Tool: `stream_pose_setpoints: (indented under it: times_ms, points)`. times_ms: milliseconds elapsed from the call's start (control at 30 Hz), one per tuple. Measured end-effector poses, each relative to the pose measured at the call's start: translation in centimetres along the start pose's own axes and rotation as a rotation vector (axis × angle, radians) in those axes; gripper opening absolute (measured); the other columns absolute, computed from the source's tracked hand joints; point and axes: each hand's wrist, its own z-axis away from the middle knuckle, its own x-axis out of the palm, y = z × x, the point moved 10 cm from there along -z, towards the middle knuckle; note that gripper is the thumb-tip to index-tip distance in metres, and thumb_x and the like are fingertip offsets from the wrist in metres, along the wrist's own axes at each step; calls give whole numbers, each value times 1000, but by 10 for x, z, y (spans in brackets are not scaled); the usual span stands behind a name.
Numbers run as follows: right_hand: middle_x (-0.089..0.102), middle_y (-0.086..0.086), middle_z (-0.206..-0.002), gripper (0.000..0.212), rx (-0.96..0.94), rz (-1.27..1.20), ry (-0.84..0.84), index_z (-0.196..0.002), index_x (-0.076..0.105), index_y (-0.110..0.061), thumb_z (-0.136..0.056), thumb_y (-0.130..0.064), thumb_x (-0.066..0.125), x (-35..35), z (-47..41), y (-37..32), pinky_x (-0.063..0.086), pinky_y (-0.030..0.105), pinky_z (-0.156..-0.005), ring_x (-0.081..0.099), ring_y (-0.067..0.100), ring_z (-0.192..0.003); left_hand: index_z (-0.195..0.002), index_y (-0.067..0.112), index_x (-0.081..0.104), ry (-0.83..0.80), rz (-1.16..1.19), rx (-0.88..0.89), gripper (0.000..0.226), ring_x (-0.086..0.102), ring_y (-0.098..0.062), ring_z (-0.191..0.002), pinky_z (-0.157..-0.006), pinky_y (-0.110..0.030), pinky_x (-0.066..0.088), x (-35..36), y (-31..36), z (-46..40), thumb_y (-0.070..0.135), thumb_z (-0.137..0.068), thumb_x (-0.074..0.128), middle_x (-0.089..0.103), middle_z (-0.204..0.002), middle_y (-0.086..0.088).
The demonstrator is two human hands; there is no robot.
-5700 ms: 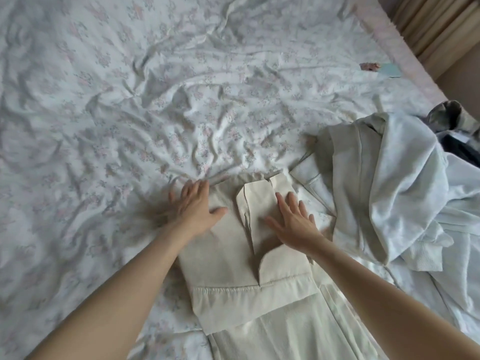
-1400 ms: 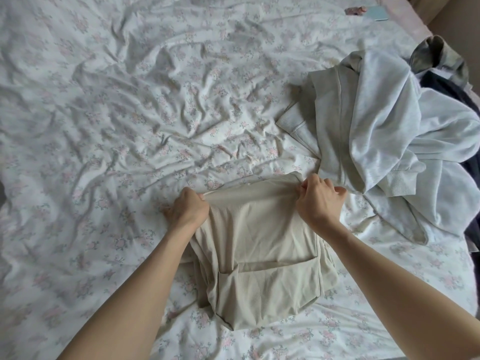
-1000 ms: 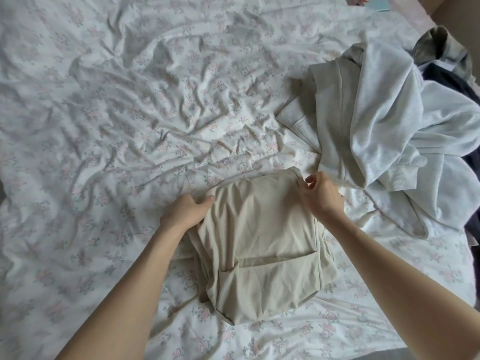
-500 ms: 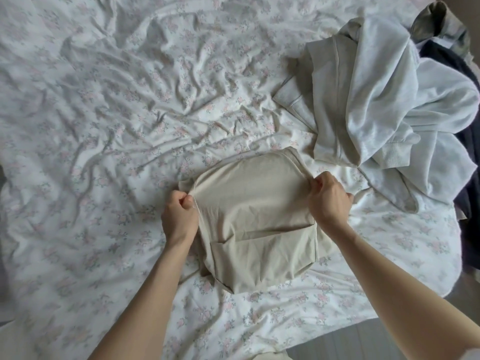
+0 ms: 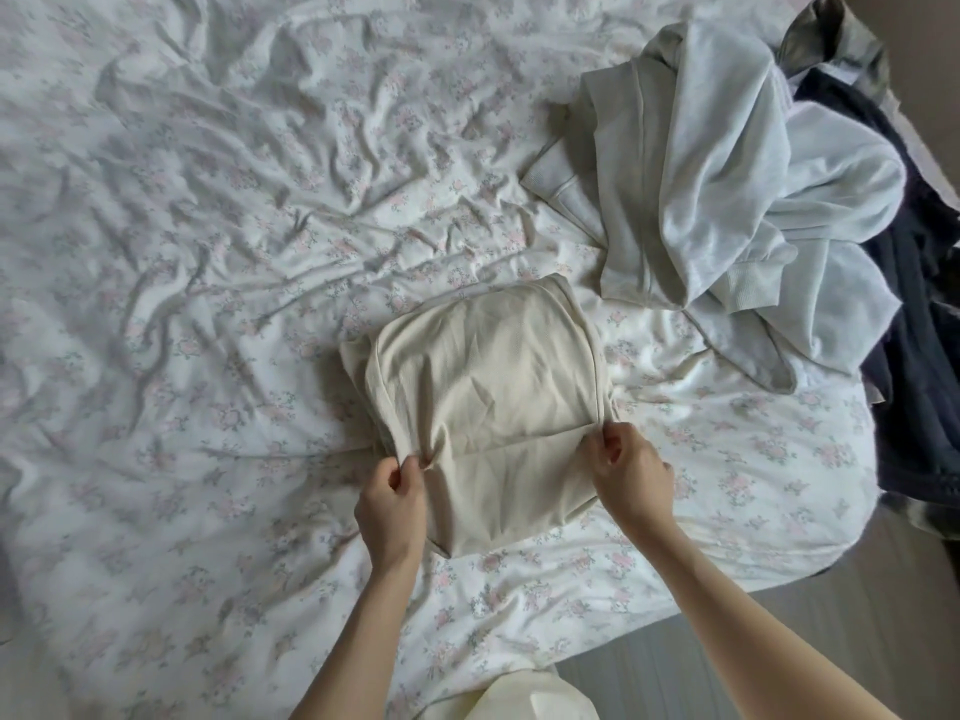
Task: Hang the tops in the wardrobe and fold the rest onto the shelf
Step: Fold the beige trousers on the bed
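A beige garment (image 5: 488, 376), folded into a compact square bundle, lies on the floral bed sheet (image 5: 208, 262) near the bed's front edge. My left hand (image 5: 392, 504) pinches the bundle's fabric at its near left side. At the near right side my right hand (image 5: 628, 472) pinches the fabric by the fold line. Both sets of fingers are curled onto the cloth.
A crumpled pale grey sweatshirt (image 5: 717, 200) is heaped to the right of the bundle. Dark navy clothing (image 5: 914, 324) and an olive piece (image 5: 836, 44) lie at the bed's right edge. Grey floor (image 5: 779, 636) shows beyond the bed's near corner.
My hands slid from the bundle's far corners down its sides to the near part by the fold line. The view tilted down, and the bed's front edge and the floor came into sight.
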Motion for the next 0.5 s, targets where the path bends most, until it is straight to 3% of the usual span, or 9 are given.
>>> stream_pose_setpoints:
  times_ms: [100, 200, 300, 367, 433, 500]
  points:
    - [62, 4, -78, 17, 15, 70, 40, -94, 50, -13, -95, -16, 34, -3, 0, 4, 26, 36, -78, 52, 25, -77, -65, 8, 46, 44, 90, -51, 34, 43, -19, -62, -57, -32, 32, -7, -4, -5, 18, -97, 46, 47, -60, -2]
    - [61, 8, -84, 27, -10, 190, 102, -104, 50, -12, -83, 2, 39, -12, -1, 5, 23, 36, -79, 50, 25, -85, -74, 4, 50, 33, 87, -45, 29, 43, -25, -68, -63, -34, 33, -13, -10, -9, 17, -99, 42, 47, -66, -5]
    - [59, 7, -91, 23, 18, 177, 72, -104, 51, -13, -88, -4, 37, -8, -1, 11, 24, 38, -84, 49, 24, -96, -74, 8, 46, -36, -35, -23, 27, 50, -28, -75, -63, -34, 34, -10, -15, -11, 18, -98, 44, 50, -70, -7]
    - [57, 6, -104, 18, 1, 112, 131, -107, 53, -12, -93, -16, 42, -16, -1, 5, 27, 41, -90, 48, 24, -102, -100, 8, 53, -6, -132, -16, 13, 53, -33, -101, -79, -39, 43, -16, -9, -14, 20, -95, 49, 57, -100, -12]
    - [55, 11, -118, 27, -155, 103, 231, -117, 54, -10, -91, -15, 51, -29, -1, -20, 29, 46, -97, 49, 29, -111, -129, 10, 46, 118, -293, 135, 39, 40, -33, -124, -97, -49, 37, -29, 17, -17, 21, -92, 54, 46, -132, -14]
    - [52, 14, -130, 40, -378, 140, 267, -128, 52, -8, -87, -9, 55, -31, 0, -58, 30, 54, -103, 48, 32, -121, -138, 9, 42, 194, -448, 489, 52, 34, -37, -132, -104, -53, 31, -23, 68, -6, 19, -89, 58, 39, -144, -16]
